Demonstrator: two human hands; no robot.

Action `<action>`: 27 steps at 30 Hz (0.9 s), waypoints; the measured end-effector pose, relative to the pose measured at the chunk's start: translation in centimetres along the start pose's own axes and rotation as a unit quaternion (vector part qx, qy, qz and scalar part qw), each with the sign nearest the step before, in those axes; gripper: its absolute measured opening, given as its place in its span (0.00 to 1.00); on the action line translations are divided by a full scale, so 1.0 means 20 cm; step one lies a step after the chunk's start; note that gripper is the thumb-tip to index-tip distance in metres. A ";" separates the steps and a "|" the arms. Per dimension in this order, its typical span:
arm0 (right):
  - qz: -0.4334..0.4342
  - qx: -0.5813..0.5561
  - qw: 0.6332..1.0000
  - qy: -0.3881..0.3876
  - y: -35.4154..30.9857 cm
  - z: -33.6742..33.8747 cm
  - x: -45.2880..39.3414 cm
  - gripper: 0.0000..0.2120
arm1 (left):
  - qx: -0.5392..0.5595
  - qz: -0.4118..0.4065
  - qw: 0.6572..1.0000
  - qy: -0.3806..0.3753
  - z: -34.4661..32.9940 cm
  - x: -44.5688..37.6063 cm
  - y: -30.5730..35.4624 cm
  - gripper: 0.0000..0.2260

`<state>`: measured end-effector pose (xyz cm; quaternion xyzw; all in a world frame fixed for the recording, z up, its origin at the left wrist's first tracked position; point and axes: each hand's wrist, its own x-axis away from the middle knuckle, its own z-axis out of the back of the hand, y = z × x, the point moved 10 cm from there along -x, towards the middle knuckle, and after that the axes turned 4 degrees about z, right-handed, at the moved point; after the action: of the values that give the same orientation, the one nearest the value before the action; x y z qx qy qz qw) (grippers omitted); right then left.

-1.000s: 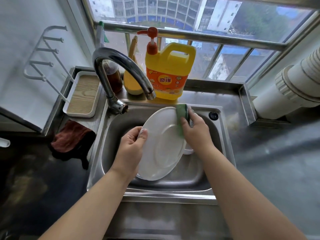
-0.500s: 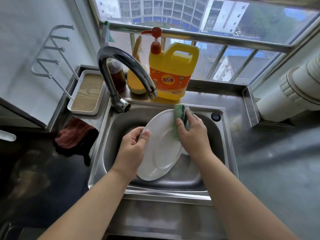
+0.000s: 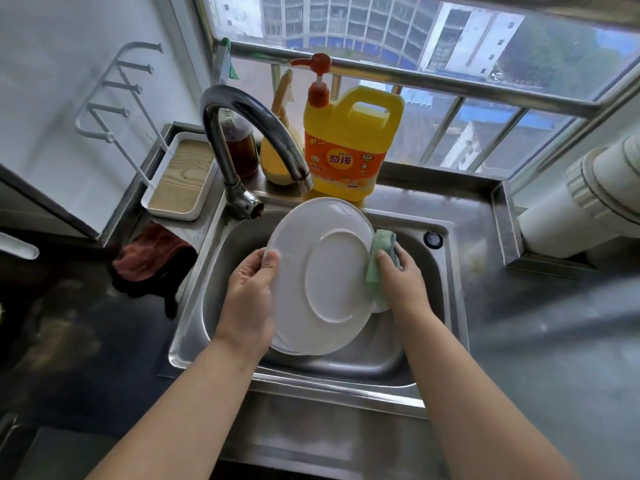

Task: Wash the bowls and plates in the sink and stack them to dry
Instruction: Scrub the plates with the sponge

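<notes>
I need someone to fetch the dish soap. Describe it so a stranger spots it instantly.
Start at the steel sink below the window. On the ledge behind it, right of the curved tap, stands the dish soap jug. It alone is bright yellow with a red pump.

Beyond the hands, the faucet (image 3: 242,140) arches over the sink (image 3: 446,271) and the detergent jug (image 3: 349,147) stands just behind. Right of the right hand (image 3: 401,278), bare tabletop (image 3: 554,341) lies open. Left of the left hand (image 3: 247,299), a red cloth (image 3: 149,258) and a tray (image 3: 180,178) occupy the ledge.
</notes>
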<state>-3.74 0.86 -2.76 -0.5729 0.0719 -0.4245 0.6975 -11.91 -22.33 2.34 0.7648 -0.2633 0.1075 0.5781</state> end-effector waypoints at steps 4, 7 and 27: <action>-0.058 -0.089 0.994 -0.013 0.15 -0.02 0.06 0.22 | 0.027 -0.001 0.999 0.024 0.05 0.01 -0.04 0.15; -0.052 -0.149 0.987 -0.030 0.12 -0.03 0.03 0.18 | 0.076 0.019 0.997 0.022 0.08 0.01 -0.13 0.12; 0.293 0.247 0.921 -0.071 -0.57 -0.09 0.05 0.28 | -0.111 -0.001 0.993 -0.047 -0.05 -0.18 0.04 0.11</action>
<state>-10.00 -1.00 6.78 -0.3642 0.0795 -0.1631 0.9135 -15.33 -20.55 1.67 0.7005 -0.2999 0.0405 0.6464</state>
